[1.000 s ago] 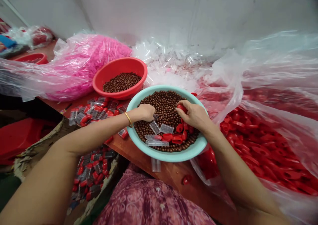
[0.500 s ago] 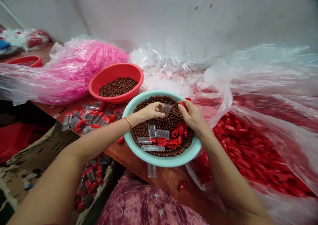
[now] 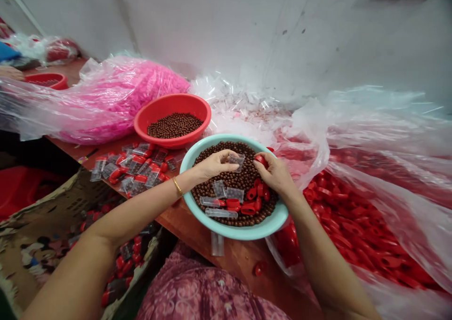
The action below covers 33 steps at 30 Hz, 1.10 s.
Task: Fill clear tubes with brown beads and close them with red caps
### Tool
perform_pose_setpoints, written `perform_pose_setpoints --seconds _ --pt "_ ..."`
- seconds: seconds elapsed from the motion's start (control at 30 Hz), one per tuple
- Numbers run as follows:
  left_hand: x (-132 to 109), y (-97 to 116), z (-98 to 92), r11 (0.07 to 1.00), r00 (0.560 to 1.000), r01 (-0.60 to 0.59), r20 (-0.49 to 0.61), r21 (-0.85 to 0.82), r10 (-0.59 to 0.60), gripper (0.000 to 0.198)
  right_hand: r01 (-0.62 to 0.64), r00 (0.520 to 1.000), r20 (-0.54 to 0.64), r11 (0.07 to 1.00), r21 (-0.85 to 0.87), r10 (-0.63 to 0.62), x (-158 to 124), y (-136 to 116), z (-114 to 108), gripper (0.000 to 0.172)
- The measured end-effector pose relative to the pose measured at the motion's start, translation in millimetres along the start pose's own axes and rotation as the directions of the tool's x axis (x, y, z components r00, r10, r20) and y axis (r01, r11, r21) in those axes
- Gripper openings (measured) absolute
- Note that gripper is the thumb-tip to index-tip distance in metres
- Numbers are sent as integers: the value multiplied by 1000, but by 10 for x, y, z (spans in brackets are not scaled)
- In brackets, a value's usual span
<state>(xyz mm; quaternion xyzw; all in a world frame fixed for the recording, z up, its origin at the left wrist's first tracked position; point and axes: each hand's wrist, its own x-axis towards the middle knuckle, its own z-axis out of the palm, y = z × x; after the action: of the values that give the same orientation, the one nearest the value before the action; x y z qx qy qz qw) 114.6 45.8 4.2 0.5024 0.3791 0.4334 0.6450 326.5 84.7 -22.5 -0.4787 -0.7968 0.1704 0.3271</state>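
A light-blue basin [image 3: 197,218] holds many small brown balls [image 3: 219,171]. Over its middle, my left hand [image 3: 219,163] pinches a clear plastic tube [image 3: 237,161], held tilted. My right hand [image 3: 273,171] grips a red plastic cap [image 3: 261,160] at the basin's right side, a short gap away from the tube. Below both hands, several loose clear tubes [image 3: 221,213] and red caps [image 3: 248,209] lie on the balls.
Behind on the left stands a red basin [image 3: 141,122] of brown balls. Capped tubes [image 3: 139,164] lie on the table [image 3: 233,251], more in a cardboard box [image 3: 21,221] below. Bags of pink pieces [image 3: 134,89] and red caps [image 3: 367,230] flank the basins. A person's hand [image 3: 10,72] shows far left.
The view has shifted slightly, so the basins sit a little lower and farther right. My hands still hold the tube and the red cap apart, and the cap shows more clearly.
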Motion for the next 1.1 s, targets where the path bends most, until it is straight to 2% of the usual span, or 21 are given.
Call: perform_pose_setpoints --seconds 0.13,0.2,0.27,0.33,0.4,0.5,0.53,0.6,0.67,0.73,0.83,0.9,1.0,1.1 --pt "-63 1 10 983 997 68 39 -170 -62 42 -3 1000 5 999 44 2 4 -8 4 28" --pt "-106 -17 19 983 997 77 39 -164 -72 41 -21 1000 -5 992 124 22 4 -19 3 26" --pt "-152 -44 31 991 997 82 14 -105 -81 37 -89 996 27 955 283 85 3 -37 -13 26" --pt "-198 -71 48 994 995 103 -4 -36 -104 32 -207 978 127 845 493 166 2 -66 -54 29" --pt "-236 -90 64 992 992 124 -8 37 -123 29 -347 938 266 651 675 225 3 -110 -113 30" --pt "-263 -93 76 988 994 110 12 107 -112 28 -512 859 449 376 772 248 -2 -202 -184 31" --pt "-264 -90 76 988 994 101 19 113 -104 27 -547 836 489 324 772 248 -9 -237 -190 32" --pt "-257 -83 70 991 996 80 20 111 -83 25 -583 811 526 289 759 255 -32 -305 -165 38" --pt "-248 -81 59 991 998 64 5 114 -65 25 -555 831 489 344 757 264 -65 -369 -103 42" --pt "-246 -87 49 990 998 54 0 129 -55 25 -469 883 402 461 753 242 -99 -430 -27 43" --pt "-258 -102 42 989 999 35 24 143 -38 30 -275 958 256 674 686 130 -132 -520 72 41" --pt "-271 -109 45 986 999 13 30 167 -18 29 -116 987 155 798 592 28 -144 -569 116 38" --pt "-285 -110 62 954 998 -46 -24 296 55 24 52 994 63 893 447 -90 -163 -606 150 37" --pt "-291 -100 82 899 983 -119 -77 422 166 22 127 985 64 931 341 -158 -194 -601 145 40"
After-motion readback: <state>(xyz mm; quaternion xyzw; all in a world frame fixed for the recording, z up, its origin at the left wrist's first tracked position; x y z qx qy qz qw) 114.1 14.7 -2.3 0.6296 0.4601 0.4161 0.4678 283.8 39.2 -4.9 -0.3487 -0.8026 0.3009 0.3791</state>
